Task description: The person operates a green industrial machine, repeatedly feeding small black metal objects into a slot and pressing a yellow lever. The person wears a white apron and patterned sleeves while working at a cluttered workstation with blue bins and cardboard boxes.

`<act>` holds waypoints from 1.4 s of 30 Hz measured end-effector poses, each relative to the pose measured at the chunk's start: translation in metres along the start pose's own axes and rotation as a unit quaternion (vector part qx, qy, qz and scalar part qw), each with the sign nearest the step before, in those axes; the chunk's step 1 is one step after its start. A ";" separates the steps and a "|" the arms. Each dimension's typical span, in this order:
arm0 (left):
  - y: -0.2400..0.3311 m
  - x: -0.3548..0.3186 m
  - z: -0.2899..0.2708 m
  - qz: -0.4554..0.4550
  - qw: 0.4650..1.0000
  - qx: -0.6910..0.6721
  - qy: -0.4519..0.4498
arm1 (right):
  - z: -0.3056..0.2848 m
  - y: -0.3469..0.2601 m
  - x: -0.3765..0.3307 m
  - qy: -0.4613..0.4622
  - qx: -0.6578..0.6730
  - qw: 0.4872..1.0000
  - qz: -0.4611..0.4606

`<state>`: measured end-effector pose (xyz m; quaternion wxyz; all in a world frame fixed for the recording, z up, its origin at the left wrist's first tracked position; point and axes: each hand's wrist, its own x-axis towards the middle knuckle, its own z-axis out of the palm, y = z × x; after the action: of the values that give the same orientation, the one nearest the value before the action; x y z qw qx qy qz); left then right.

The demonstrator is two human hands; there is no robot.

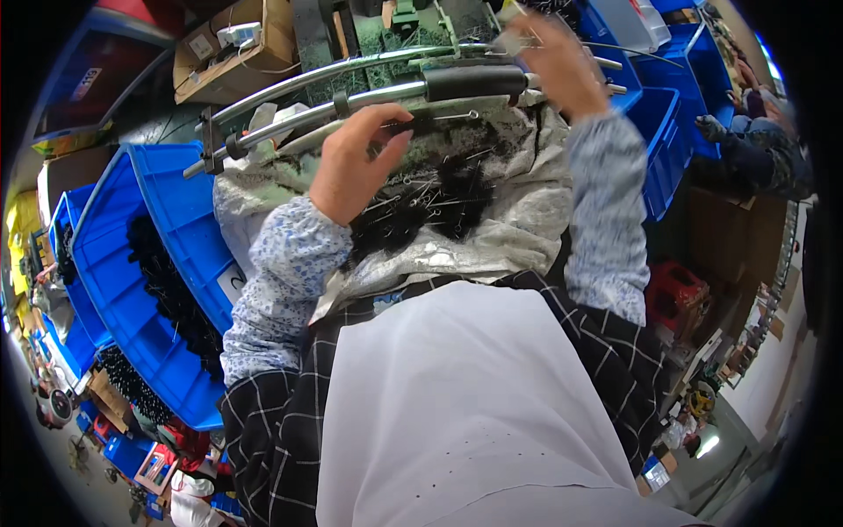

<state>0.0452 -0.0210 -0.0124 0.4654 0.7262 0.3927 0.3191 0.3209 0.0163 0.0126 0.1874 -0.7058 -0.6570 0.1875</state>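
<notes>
My left hand is raised over the cloth-covered lap, thumb and forefinger curved. A thin wire brush with a small loop at its end reaches rightward from its fingertips; its other end is hidden by the fingers. My right hand is smeared by motion at the right end of the metal rods, beside a black sleeve on a roller. Its fingers are too blurred to tell what they hold. Several loop-ended wire brushes with black bristles lie in a pile on the dirty whitish cloth below both hands.
Long metal rods cross in front of me, with green machinery behind. Blue bins holding black bristly pieces stand at the left; another blue bin is at the right. A cardboard box sits at the far left. Another person is at the right.
</notes>
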 end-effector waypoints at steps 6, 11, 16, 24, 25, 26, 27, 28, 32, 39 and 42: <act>0.000 0.007 0.007 0.037 0.998 -0.011 0.040 | 0.055 -0.056 -0.061 -0.053 0.192 0.973 -0.120; -0.001 -0.033 0.009 0.083 0.949 0.186 -0.242 | 0.055 -0.006 0.029 0.257 -0.204 0.936 -0.126; -0.024 -0.058 0.034 0.045 0.892 0.285 -0.347 | 0.069 0.020 0.060 0.216 -0.275 0.933 -0.085; -0.032 -0.053 0.024 0.032 0.931 0.219 -0.290 | 0.074 0.027 0.069 0.188 -0.207 0.955 -0.093; -0.030 -0.049 0.020 0.027 0.936 0.198 -0.288 | 0.075 0.031 0.071 0.184 -0.202 0.958 -0.088; -0.023 -0.046 0.013 0.022 0.942 0.177 -0.285 | 0.075 0.035 0.074 0.177 -0.202 0.959 -0.091; -0.017 -0.042 0.007 0.017 0.946 0.155 -0.283 | 0.076 0.039 0.079 0.170 -0.202 0.960 -0.094; -0.016 -0.039 0.003 0.015 0.949 0.137 -0.283 | 0.075 0.039 0.080 0.162 -0.200 0.961 -0.098; -0.005 -0.036 -0.013 -0.007 0.959 0.127 -0.255 | 0.060 0.027 0.072 0.147 -0.280 0.946 -0.076; 0.000 -0.036 -0.031 0.039 0.962 0.099 -0.253 | 0.080 0.048 0.064 0.232 -0.184 0.952 -0.076; 0.004 -0.034 -0.033 0.013 0.960 0.096 -0.263 | 0.093 0.017 0.066 0.250 -0.189 0.945 -0.093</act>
<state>0.0021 -0.0376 -0.0003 0.4759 0.8309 0.2758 0.0836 0.2922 0.0828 -0.0770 0.2258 -0.6884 -0.6747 -0.1411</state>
